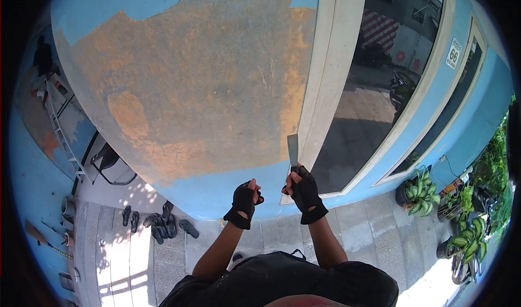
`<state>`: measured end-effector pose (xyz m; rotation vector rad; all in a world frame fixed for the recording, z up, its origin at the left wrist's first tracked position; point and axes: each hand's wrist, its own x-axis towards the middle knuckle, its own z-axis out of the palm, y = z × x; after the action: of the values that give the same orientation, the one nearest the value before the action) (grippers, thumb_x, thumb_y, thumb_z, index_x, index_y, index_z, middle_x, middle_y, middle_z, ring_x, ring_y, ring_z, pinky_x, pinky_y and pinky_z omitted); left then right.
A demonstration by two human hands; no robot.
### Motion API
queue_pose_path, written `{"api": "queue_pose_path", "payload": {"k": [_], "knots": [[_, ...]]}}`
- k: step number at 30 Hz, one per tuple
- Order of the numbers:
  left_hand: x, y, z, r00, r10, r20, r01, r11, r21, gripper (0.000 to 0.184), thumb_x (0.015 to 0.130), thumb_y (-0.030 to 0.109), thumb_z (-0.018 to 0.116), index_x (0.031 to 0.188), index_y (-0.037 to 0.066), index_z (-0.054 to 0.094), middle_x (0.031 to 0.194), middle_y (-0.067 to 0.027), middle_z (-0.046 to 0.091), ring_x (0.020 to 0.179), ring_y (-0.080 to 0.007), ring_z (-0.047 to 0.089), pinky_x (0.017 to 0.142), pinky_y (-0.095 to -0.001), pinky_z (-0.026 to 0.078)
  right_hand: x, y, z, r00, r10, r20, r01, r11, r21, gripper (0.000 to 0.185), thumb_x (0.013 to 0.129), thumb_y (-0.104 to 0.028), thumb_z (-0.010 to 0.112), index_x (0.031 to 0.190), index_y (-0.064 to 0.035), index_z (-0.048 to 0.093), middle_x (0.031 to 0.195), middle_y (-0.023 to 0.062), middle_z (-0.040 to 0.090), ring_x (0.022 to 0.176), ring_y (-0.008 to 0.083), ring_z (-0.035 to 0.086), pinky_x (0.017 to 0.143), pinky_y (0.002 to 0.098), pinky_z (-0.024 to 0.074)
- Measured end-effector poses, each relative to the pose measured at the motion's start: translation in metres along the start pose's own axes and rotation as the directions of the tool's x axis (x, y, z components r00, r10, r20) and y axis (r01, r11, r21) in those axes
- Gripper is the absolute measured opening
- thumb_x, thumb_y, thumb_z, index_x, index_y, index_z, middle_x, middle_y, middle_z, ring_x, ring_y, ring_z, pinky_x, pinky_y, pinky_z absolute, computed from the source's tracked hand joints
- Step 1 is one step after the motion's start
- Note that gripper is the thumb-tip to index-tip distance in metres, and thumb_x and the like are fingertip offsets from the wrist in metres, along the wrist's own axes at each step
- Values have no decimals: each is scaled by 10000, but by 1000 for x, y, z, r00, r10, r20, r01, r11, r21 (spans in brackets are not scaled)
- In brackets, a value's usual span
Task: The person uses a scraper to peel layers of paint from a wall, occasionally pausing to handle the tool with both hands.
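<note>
My right hand [306,192], in a black fingerless glove, is closed round the handle of a putty knife [293,147]. Its flat grey blade points up, in front of the wall beside the pale window frame [320,90]. My left hand [245,201], gloved the same way, is held up a little to the left with its fingers curled in; nothing shows in them. Before me, the wall [206,84] has a large patch stripped to grey and orange, bordered by blue paint [239,179].
Several dark sandals [168,225] lie on the tiled floor at lower left. Farther left are a ladder [61,128], a person [43,57] and a folding chair [106,157]. On the right stand a dark glass window [374,84] and potted plants [420,193].
</note>
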<state>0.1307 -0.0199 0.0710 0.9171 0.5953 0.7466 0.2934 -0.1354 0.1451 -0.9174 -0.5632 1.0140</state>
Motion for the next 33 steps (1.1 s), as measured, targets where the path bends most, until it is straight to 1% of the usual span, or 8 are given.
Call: {"api": "queue_pose_path", "payload": {"k": [4, 9, 14, 19, 24, 29, 30, 33], "knots": [[-4, -12, 19, 999, 4, 33, -6, 997, 76, 383, 965, 339, 580, 1182, 26, 535, 683, -32, 574, 584, -140, 540, 619, -334, 512, -1, -3, -11, 999, 26, 23, -27, 1000, 11, 463, 989, -150, 489, 1411, -13, 356, 687, 26, 520, 531, 107, 506, 617, 295, 537], [-11, -23, 34, 975, -138, 173, 183, 941, -284, 599, 943, 395, 594, 1427, 148, 341, 1197, -102, 592, 941, -223, 604, 767, -395, 538, 0, 16, -12, 993, -31, 112, 67, 943, -326, 538, 985, -108, 479, 1469, 30, 290, 685, 18, 549, 555, 93, 534, 553, 232, 484], [0, -36, 43, 964, -33, 262, 94, 971, -221, 767, 941, 557, 505, 1531, 171, 202, 909, -40, 552, 751, -176, 584, 727, -367, 532, 2, 14, -11, 980, 117, 160, -48, 923, -381, 463, 993, -150, 480, 1420, -6, 373, 706, 6, 578, 579, 83, 557, 523, 222, 443], [2, 4, 66, 942, 19, 336, 5, 998, -70, 590, 984, 456, 472, 1386, 25, 444, 1267, -146, 577, 513, -123, 523, 508, -286, 496, -1, -5, -4, 916, 205, 346, -10, 871, -492, 192, 1010, -205, 454, 919, -68, 554, 762, 18, 610, 622, 98, 584, 516, 225, 426], [-8, 41, 77, 950, 83, 301, -103, 993, 52, 556, 997, 424, 456, 1309, -32, 523, 1314, -152, 567, 500, -71, 520, 379, -204, 404, 2, 5, 0, 910, 186, 370, -70, 949, -307, 221, 997, -216, 499, 1104, -33, 561, 815, 31, 620, 666, 106, 598, 546, 222, 439], [-6, 37, 85, 959, 252, 126, -243, 966, -84, 555, 990, 437, 467, 1264, -42, 524, 1307, -168, 565, 728, -107, 610, 484, -211, 445, -5, -13, 7, 891, 157, 426, -39, 961, -274, 528, 986, -229, 527, 1444, -17, 376, 912, 63, 641, 708, 119, 617, 565, 217, 438], [-6, 44, 69, 967, 98, 234, -66, 988, -142, 510, 999, 419, 460, 1210, -37, 547, 1259, -180, 590, 795, -152, 646, 614, -243, 503, -5, -10, 7, 907, 123, 402, -13, 964, -267, 514, 988, -214, 517, 1438, -7, 378, 910, 67, 642, 698, 121, 617, 564, 221, 448], [4, 33, 65, 974, 185, 128, -173, 980, -101, 475, 1006, 389, 448, 1198, -32, 555, 1190, -162, 630, 742, -144, 639, 629, -265, 522, -7, -14, 4, 933, 202, 298, -59, 902, -427, 462, 994, -144, 484, 1420, 11, 395, 831, 74, 632, 619, 131, 600, 561, 226, 468]]}}
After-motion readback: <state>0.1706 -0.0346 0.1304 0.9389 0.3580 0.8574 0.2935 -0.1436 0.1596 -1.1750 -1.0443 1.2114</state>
